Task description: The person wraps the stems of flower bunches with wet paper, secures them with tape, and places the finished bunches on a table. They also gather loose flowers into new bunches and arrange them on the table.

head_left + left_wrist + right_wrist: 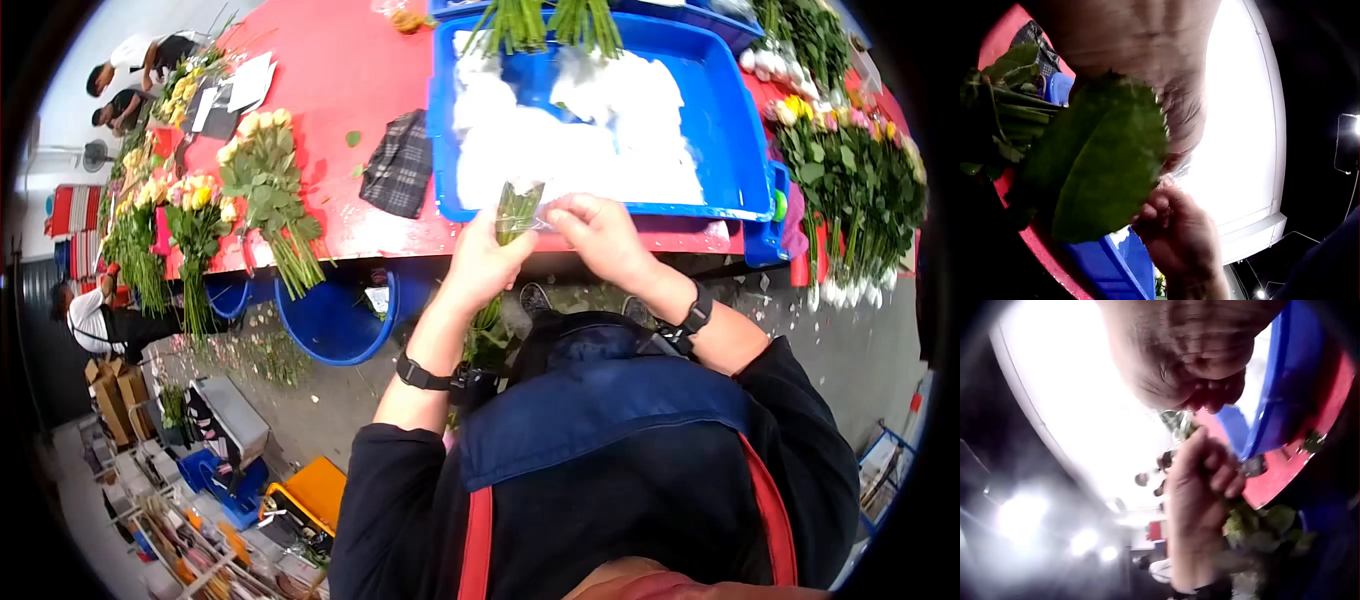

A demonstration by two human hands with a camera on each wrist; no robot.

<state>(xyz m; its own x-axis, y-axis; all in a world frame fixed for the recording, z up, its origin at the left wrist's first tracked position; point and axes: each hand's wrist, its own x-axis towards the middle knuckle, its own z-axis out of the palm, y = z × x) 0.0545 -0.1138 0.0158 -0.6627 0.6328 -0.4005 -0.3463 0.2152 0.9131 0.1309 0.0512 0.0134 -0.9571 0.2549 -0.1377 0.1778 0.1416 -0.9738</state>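
Observation:
My left hand (pixel 485 258) grips a bunch of green flower stems (pixel 517 212) at the table's near edge, cut ends pointing away from me. Clear plastic (pixel 543 215) covers those ends, and my right hand (pixel 603 238) pinches it beside them. Seen from the left wrist, a large serrated leaf (pixel 1107 162) of the bunch hides part of the left hand, while the right hand (pixel 1179 228) has its fingers drawn together at the plastic. Leaves (pixel 1260 528) hang below the left fist (pixel 1200 478) in the right wrist view. The flower heads are hidden.
Beyond my hands stands a blue tray (pixel 715 110) with white wet-looking padding (pixel 540 150). A checked cloth (pixel 400 165) and a rose bunch (pixel 268 180) lie left on the red table (pixel 330 60). More bunches (pixel 850 180) lie right. A blue bucket (pixel 340 325) stands below the edge.

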